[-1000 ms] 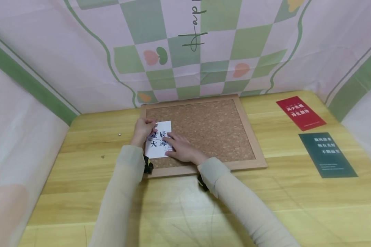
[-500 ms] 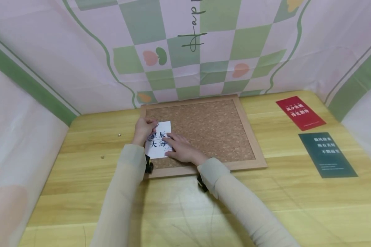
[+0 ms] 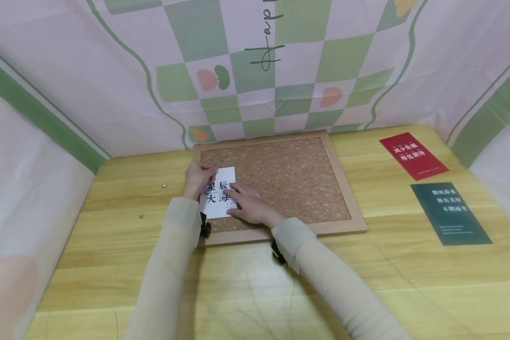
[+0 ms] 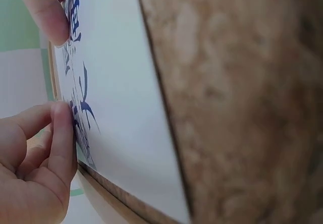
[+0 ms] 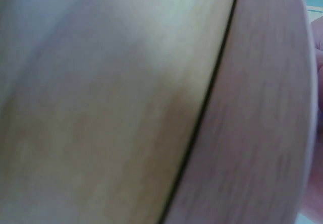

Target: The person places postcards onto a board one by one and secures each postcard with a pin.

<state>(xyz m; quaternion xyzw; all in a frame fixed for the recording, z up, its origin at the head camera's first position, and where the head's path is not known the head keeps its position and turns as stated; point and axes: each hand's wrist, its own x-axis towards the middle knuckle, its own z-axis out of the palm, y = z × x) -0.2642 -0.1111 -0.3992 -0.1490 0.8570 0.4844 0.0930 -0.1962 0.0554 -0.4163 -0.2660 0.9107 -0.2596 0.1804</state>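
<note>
A white card with dark blue Chinese characters lies on the left part of a wood-framed cork board. At the card's upper left, my left hand pinches a tiny silver thumbtack between thumb and index finger. The left wrist view shows those fingertips against the card, with the tack hidden. My right hand lies flat with spread fingers, resting on the card's right edge and the cork. Only a sliver of a hand appears in the right wrist view.
On the wooden table, another silver thumbtack and a small brownish speck lie left of the board. A red card and a dark green card lie at the right. A patterned cloth hangs behind.
Since one second ago, my left fingertips have shifted very slightly right and down on the card's upper part. The right hand and the card stay put.
</note>
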